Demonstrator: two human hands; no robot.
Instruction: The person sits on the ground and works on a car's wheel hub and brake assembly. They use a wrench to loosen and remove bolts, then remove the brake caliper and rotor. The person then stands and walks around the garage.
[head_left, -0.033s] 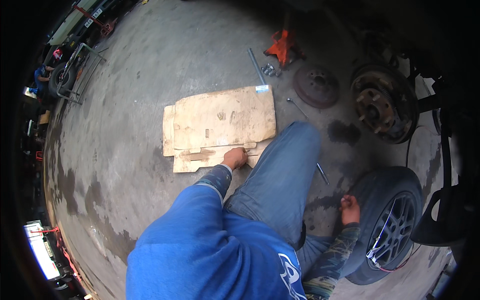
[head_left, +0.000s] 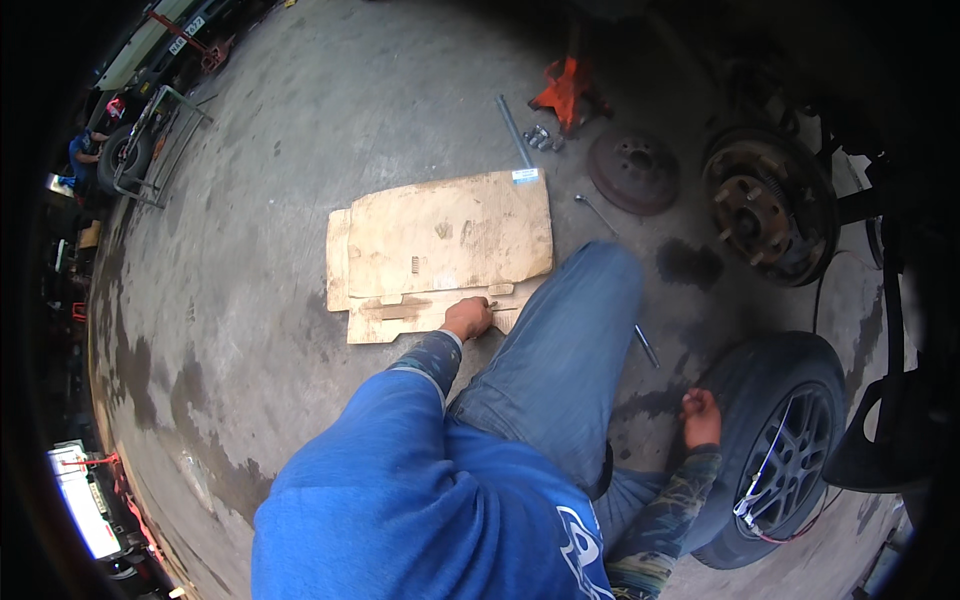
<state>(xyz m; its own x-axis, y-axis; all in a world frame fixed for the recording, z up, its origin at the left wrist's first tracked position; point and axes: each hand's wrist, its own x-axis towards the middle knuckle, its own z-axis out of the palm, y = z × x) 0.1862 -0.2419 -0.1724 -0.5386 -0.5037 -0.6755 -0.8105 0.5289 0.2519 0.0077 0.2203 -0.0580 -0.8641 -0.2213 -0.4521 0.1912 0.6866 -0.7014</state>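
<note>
My left hand (head_left: 467,317) is closed at the lower edge of a flattened, stained cardboard sheet (head_left: 480,235), left of my bent knee. Whatever its fingers pinch, if anything, is too small to make out. On the cardboard is a small ribbed shape (head_left: 415,265), perhaps a coil. My right hand (head_left: 700,418) hangs with curled fingers beside the black tire (head_left: 738,385) of a wheel lying at my right; the inside of that hand is hidden. A white wire-like piece (head_left: 770,460) rests across the wheel's spokes.
Beyond the cardboard lie a metal pipe (head_left: 514,132), several nuts (head_left: 541,139), an orange stand (head_left: 563,95), a rusty brake drum (head_left: 633,173) and a wrench (head_left: 596,213). An exposed wheel hub (head_left: 752,212) is at right. A metal bar (head_left: 647,346) lies by my knee. Another person (head_left: 82,155) is far left.
My left hand has shifted very slightly left along the cardboard's edge, still closed. My right hand and the things on the floor stay as they were.
</note>
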